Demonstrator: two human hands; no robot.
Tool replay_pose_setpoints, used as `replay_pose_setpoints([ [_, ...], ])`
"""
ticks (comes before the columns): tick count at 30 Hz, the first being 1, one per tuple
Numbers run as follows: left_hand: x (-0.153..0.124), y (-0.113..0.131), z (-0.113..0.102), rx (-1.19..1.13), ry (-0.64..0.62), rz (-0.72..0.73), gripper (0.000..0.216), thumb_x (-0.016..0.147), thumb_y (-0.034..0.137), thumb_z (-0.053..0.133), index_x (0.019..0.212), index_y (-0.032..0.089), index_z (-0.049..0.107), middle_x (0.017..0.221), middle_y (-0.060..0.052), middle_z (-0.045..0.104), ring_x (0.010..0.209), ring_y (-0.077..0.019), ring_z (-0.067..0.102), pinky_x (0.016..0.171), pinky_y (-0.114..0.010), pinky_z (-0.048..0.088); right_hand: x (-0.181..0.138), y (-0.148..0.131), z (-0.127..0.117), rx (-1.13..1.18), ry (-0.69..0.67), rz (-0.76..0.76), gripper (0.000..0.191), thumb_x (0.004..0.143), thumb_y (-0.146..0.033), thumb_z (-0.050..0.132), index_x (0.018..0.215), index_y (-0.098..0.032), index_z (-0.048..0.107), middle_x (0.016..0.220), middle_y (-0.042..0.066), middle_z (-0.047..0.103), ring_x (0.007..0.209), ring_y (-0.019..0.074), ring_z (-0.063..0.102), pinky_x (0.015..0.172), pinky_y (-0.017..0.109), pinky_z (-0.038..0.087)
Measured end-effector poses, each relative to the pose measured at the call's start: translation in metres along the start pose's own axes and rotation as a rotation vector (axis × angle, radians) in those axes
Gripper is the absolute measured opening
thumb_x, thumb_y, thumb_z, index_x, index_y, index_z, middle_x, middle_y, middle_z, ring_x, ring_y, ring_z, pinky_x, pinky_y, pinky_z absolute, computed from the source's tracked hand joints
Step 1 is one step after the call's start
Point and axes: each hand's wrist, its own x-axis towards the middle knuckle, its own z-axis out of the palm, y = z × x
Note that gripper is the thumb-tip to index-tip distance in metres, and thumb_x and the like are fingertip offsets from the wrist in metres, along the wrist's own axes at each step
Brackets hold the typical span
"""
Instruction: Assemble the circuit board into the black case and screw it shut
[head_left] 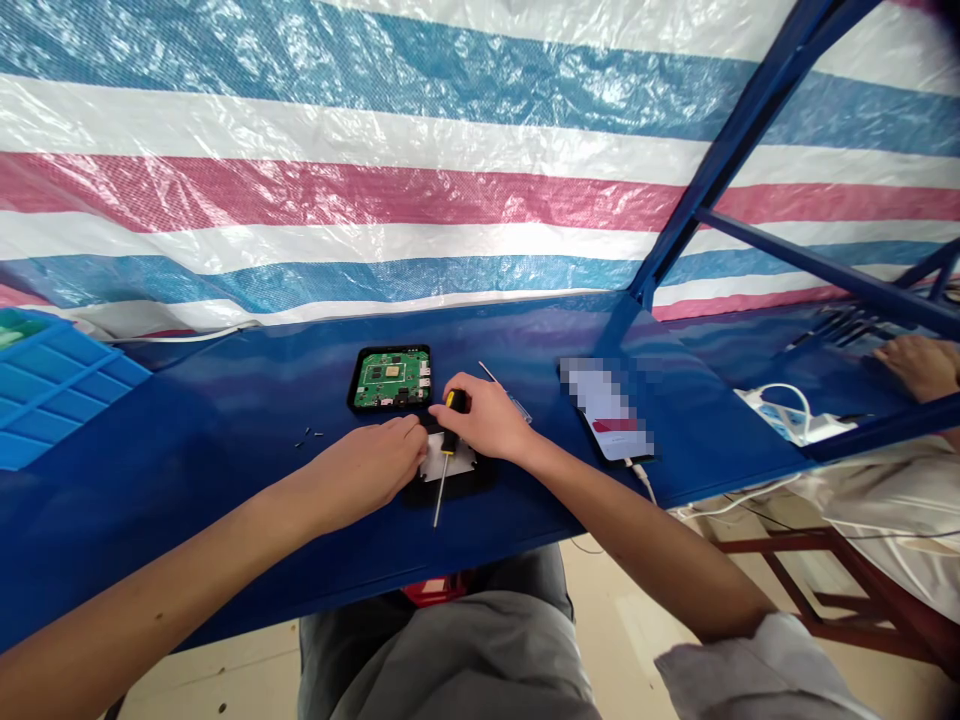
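Observation:
My right hand (pixel 487 415) is closed round the yellow-and-black handle of a screwdriver (pixel 448 440), whose shaft points toward me. My left hand (pixel 379 465) has its fingers pinched together at the edge of a black box lid (pixel 450 470) with a white inner panel; what they pinch is too small to make out. Just behind the hands lies an open black case holding a green circuit board (pixel 391 379). A few tiny dark screws (pixel 307 435) lie on the blue table (pixel 187 470) to the left.
A phone (pixel 609 412) with a white cable lies to the right. At the far left stands a blue compartment tray (pixel 52 385). A white power strip (pixel 795 420) and another person's hand (pixel 922 365) are at the far right. A striped tarp hangs behind.

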Motion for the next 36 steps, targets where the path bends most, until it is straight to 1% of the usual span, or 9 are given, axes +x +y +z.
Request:
replay_pose_setpoints([
  [6,-0.002,0.006,0.0,0.019,-0.005,-0.041,0.024,0.102,0.02,0.036,0.097,0.014,0.058,0.092,-0.009,0.06,0.076,-0.0215,0.062,0.059,-0.031,0.041,0.0,0.0,-0.001,-0.001,-0.01,-0.003,0.02,0.082,-0.04,0.064,0.08,-0.022,0.058,0.07,-0.003,0.06,0.065,0.0136,0.053,0.061,0.025,0.036],
  [10,-0.003,0.007,0.001,-0.05,0.003,-0.082,0.023,0.102,0.023,0.036,0.097,0.014,0.056,0.093,-0.008,0.059,0.07,-0.0191,0.06,0.056,-0.03,0.041,0.0,0.001,0.0,-0.005,-0.001,-0.004,0.019,0.082,-0.04,0.064,0.08,-0.022,0.058,0.069,-0.004,0.059,0.064,0.013,0.052,0.061,0.025,0.035],
  [14,-0.006,0.001,-0.001,-0.159,0.063,-0.142,0.025,0.104,0.027,0.032,0.099,0.016,0.054,0.094,-0.007,0.06,0.068,-0.0183,0.06,0.056,-0.03,0.042,0.0,0.001,0.001,-0.008,0.004,-0.006,0.019,0.082,-0.039,0.064,0.078,-0.022,0.057,0.068,-0.004,0.058,0.063,0.0129,0.051,0.062,0.025,0.035],
  [16,-0.009,-0.004,-0.001,-0.196,0.109,-0.109,0.025,0.104,0.027,0.032,0.103,0.017,0.055,0.097,-0.007,0.061,0.075,-0.0191,0.063,0.06,-0.03,0.044,0.001,0.001,0.0,-0.009,0.002,-0.004,0.019,0.082,-0.039,0.064,0.078,-0.022,0.057,0.068,-0.004,0.058,0.063,0.013,0.051,0.062,0.025,0.035],
  [19,-0.014,-0.009,-0.002,-0.163,0.155,0.019,0.025,0.102,0.024,0.038,0.108,0.02,0.062,0.105,-0.006,0.065,0.092,-0.0211,0.064,0.075,-0.032,0.047,0.001,0.001,0.0,-0.011,-0.004,-0.005,0.02,0.082,-0.04,0.064,0.079,-0.022,0.057,0.068,-0.004,0.058,0.063,0.0134,0.052,0.061,0.025,0.035],
  [22,-0.014,-0.01,-0.002,-0.083,0.162,0.083,0.023,0.1,0.021,0.045,0.105,0.023,0.067,0.106,-0.005,0.068,0.096,-0.0216,0.064,0.084,-0.034,0.046,0.001,0.001,0.001,-0.018,-0.001,-0.012,0.02,0.082,-0.041,0.063,0.079,-0.022,0.057,0.07,-0.003,0.059,0.064,0.0138,0.052,0.061,0.026,0.036],
  [29,-0.007,-0.01,-0.006,0.107,0.111,0.154,0.024,0.092,0.007,0.053,0.105,0.021,0.068,0.101,-0.005,0.071,0.094,-0.0246,0.061,0.081,-0.036,0.041,0.002,0.004,0.003,-0.022,0.009,-0.022,0.02,0.082,-0.042,0.063,0.08,-0.023,0.057,0.07,-0.003,0.059,0.064,0.0139,0.053,0.06,0.026,0.036],
  [33,-0.006,-0.01,-0.005,0.095,0.117,0.16,0.022,0.092,0.007,0.053,0.102,0.021,0.067,0.096,-0.004,0.07,0.091,-0.0235,0.06,0.078,-0.034,0.039,0.002,0.004,0.003,-0.029,0.003,-0.026,0.021,0.082,-0.042,0.063,0.08,-0.023,0.057,0.071,-0.002,0.06,0.064,0.0143,0.053,0.059,0.026,0.036],
  [36,-0.008,-0.01,-0.004,0.085,0.119,0.154,0.025,0.092,0.004,0.051,0.1,0.022,0.067,0.096,-0.005,0.069,0.093,-0.0232,0.061,0.079,-0.033,0.038,0.003,0.003,0.003,-0.036,0.004,-0.026,0.02,0.083,-0.042,0.063,0.08,-0.022,0.057,0.073,-0.002,0.061,0.064,0.0143,0.053,0.06,0.026,0.036],
])
